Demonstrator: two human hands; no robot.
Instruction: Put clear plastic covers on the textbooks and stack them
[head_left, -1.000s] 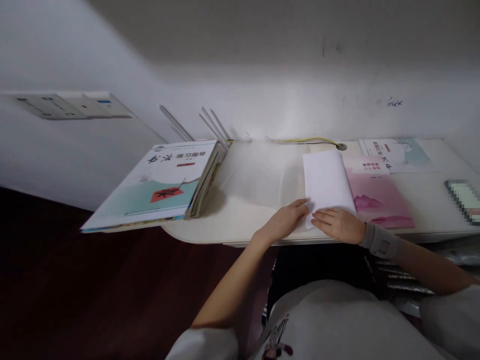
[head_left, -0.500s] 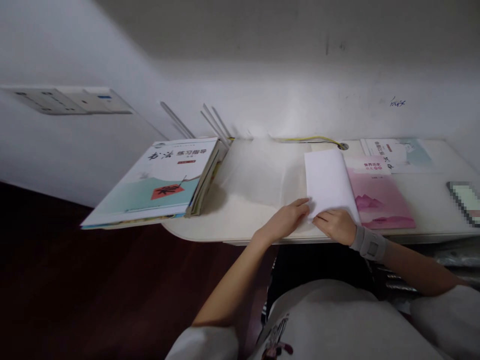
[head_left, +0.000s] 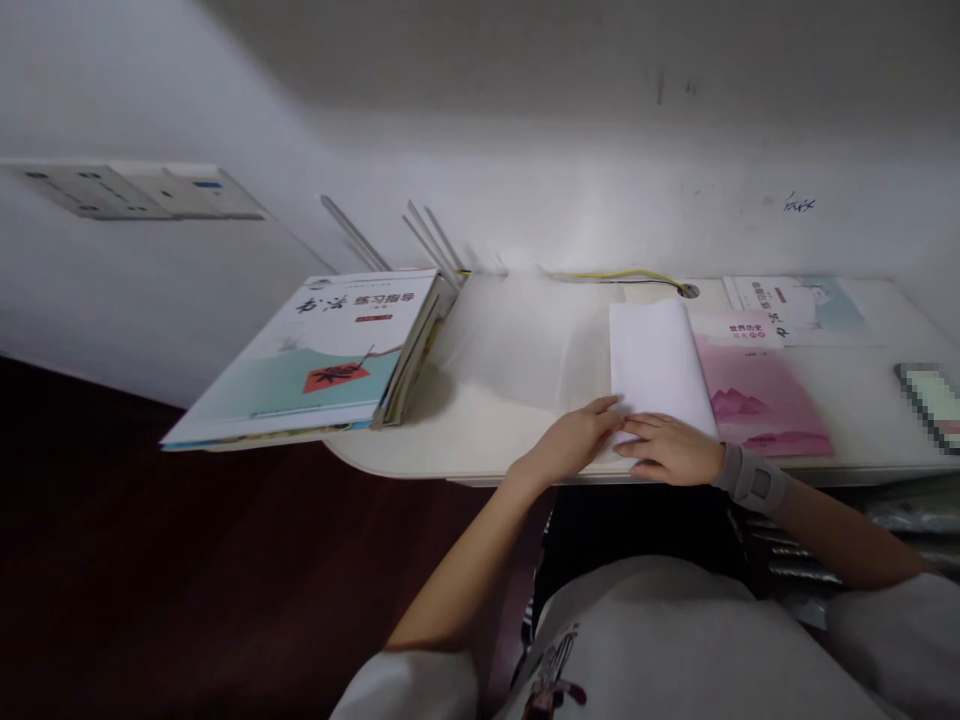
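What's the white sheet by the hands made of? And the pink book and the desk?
The white sheet looks like plain paper: thin and matte, with a soft bend. The pink book probably has a smooth paper cover, printed with hills. The desk seems to be painted or laminated board, since it looks smooth and shows glare.

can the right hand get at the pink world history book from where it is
Probably yes: the right hand lies at the lower edge of the white paper, close beside the pink world history book, and nothing but that paper's edge seems to lie between them.
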